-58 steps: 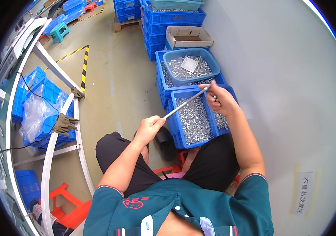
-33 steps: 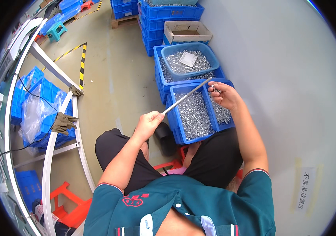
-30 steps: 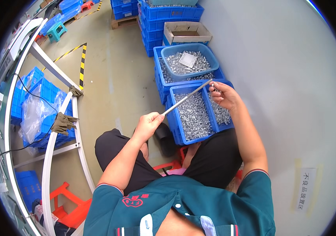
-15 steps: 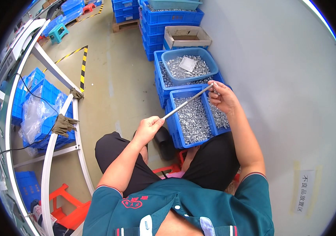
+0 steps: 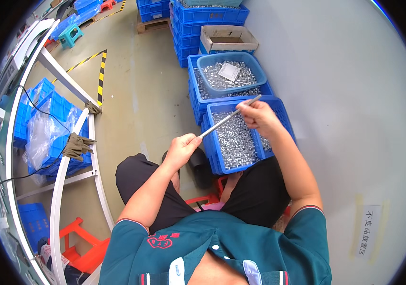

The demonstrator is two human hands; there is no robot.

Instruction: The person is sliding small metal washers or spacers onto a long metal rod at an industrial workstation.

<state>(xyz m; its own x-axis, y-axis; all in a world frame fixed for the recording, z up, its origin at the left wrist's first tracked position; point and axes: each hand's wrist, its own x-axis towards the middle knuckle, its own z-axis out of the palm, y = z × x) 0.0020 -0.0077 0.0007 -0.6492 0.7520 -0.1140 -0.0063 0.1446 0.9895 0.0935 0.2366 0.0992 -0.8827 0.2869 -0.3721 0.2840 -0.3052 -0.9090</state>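
A thin grey metal rod (image 5: 221, 123) slants up to the right between my hands, above a blue crate (image 5: 216, 151) full of small shiny metal parts (image 5: 235, 142). My left hand (image 5: 182, 150) is closed round its lower end, near my left knee. Closer to the upper end, the fingers of my right hand (image 5: 259, 117) pinch the rod, and its tip sticks out past them. That hand hides part of the crate's second compartment, where more metal parts show. Whether anything small sits on the rod under my fingers cannot be made out.
Beyond the crate, a light blue basin (image 5: 262, 76) of metal parts stands on another blue crate (image 5: 193, 90). Behind it are a white box (image 5: 229, 34) and stacked crates. A wall (image 5: 336, 118) runs along the right; a white-framed table (image 5: 56, 209) stands left, near a red stool (image 5: 81, 251).
My right hand has shifted left along the rod, away from its tip, so the end now shows beyond my fingers. My left hand keeps its grip, with only a slight shift.
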